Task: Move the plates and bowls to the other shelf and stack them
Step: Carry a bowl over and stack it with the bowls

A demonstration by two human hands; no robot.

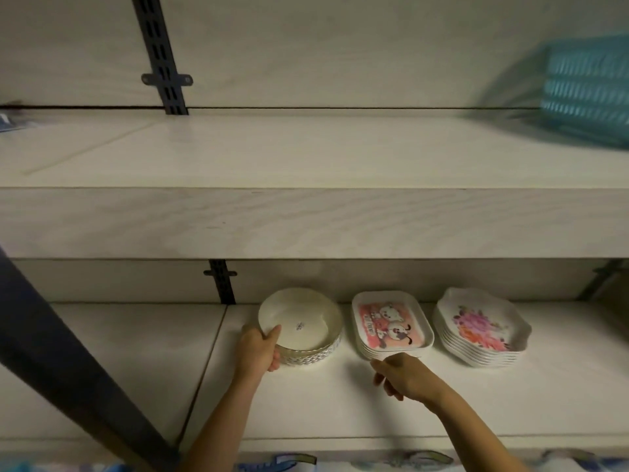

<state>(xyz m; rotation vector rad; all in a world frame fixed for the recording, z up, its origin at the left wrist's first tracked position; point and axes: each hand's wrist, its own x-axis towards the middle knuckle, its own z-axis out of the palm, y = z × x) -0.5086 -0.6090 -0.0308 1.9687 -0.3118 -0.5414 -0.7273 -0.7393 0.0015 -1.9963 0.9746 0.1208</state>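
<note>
On the lower shelf [306, 403] stand three stacks. At the left is a stack of round white bowls [303, 327] with patterned sides; my left hand [258, 349] grips its left rim, thumb over the edge. In the middle sits a stack of square plates with a pink cartoon print [391, 325]. My right hand [405, 373] hovers at that stack's front edge, fingers loosely curled, holding nothing. At the right is a stack of scalloped plates with a pink flower print [483, 327]. The upper shelf [306, 155] lies above, white and bare in its middle.
A teal plastic basket [589, 86] stands at the right end of the upper shelf. Black slotted wall rails [160, 52] run up behind the shelves. A dark diagonal bar [68, 362] crosses the lower left. Patterned items show along the bottom edge.
</note>
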